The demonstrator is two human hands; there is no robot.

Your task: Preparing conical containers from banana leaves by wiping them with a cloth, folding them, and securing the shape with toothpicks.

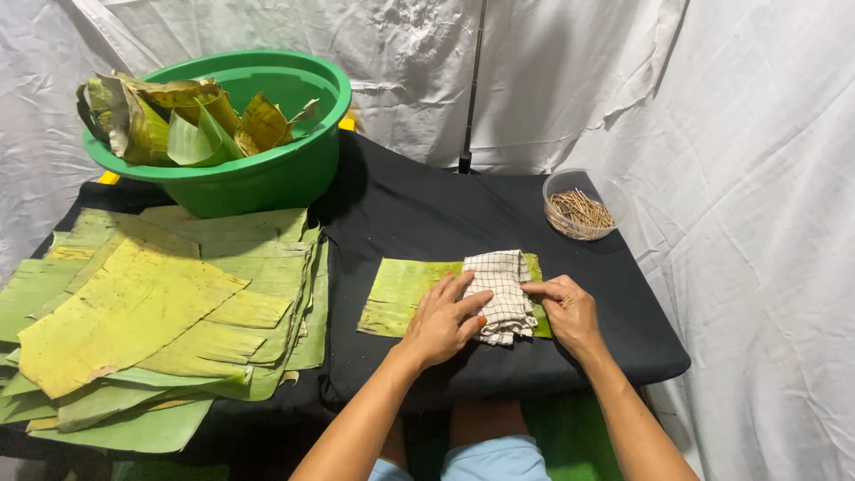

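A rectangular piece of green banana leaf (398,294) lies flat on the black cloth-covered table (427,209). A folded white checked cloth (500,289) rests on the leaf's right half. My left hand (443,321) lies on the leaf with its fingers pressing the cloth's left edge. My right hand (564,309) touches the cloth's right edge, fingers pointing left. Both hands rest flat rather than closed around anything.
A thick stack of banana leaf sheets (160,312) covers the table's left side. A green plastic basin (267,174) with folded leaf pieces stands at the back left. A clear round container of small wooden sticks (579,209) sits at the back right. White sheeting hangs behind.
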